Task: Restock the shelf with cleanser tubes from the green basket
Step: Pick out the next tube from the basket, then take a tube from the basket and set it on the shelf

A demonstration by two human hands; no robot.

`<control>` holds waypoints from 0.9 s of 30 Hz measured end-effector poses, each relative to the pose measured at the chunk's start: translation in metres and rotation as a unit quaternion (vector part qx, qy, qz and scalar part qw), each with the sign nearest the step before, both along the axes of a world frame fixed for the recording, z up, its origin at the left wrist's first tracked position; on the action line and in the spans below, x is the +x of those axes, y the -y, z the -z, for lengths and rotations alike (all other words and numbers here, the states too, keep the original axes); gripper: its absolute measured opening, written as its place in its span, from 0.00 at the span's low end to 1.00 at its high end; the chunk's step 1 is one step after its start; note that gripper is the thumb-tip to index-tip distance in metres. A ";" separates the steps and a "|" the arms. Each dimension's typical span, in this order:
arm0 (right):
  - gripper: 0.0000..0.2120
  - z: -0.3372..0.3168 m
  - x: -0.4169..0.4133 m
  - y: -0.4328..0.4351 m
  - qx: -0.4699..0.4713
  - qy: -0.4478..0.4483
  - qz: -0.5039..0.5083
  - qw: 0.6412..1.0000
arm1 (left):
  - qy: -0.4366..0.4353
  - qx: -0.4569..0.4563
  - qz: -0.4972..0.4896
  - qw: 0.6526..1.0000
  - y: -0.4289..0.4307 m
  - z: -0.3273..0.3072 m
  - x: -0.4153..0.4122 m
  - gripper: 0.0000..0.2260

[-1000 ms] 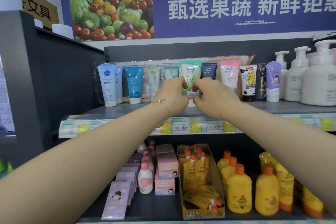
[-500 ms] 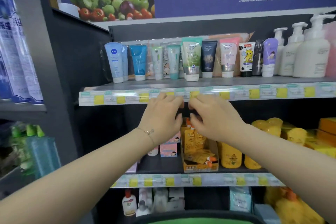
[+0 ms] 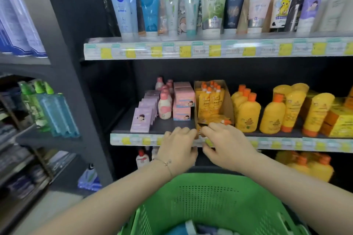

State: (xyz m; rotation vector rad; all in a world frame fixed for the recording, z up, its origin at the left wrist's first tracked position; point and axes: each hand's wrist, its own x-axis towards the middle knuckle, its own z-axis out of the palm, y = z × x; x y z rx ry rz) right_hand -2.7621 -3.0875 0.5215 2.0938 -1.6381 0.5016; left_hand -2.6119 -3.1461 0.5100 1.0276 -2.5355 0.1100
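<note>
left hand (image 3: pixel 177 149), right hand (image 3: pixel 228 145): loosely curled, seemingly empty, side by side | cleanser tubes (image 3: pixel 191 228): near, low in green basket (image 3: pixel 200 202) | risk: knuckles clip orange pouches (image 3: pixel 210 101) at front of middle shelf (image 3: pixel 124 126), toppling them

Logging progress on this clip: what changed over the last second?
Both hands let go of the green tube on the top shelf and came down empty. The left hand and right hand are now side by side by the middle shelf edge, above the green basket, newly in view. The row of tubes stayed standing.
</note>
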 end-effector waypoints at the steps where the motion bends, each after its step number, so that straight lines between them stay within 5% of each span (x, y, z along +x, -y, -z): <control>1: 0.07 0.008 0.001 -0.001 0.011 0.005 0.001 1.000 | 0.005 0.015 0.002 1.000 -0.002 0.010 0.000 0.10; 14: 0.11 0.103 0.010 -0.026 0.184 0.099 0.054 0.976 | 0.121 0.197 -0.004 0.973 -0.027 0.119 -0.010 0.17; 27: 0.11 0.174 -0.002 -0.030 0.372 0.104 0.093 0.918 | 0.259 0.340 -0.023 0.904 -0.027 0.201 -0.002 0.19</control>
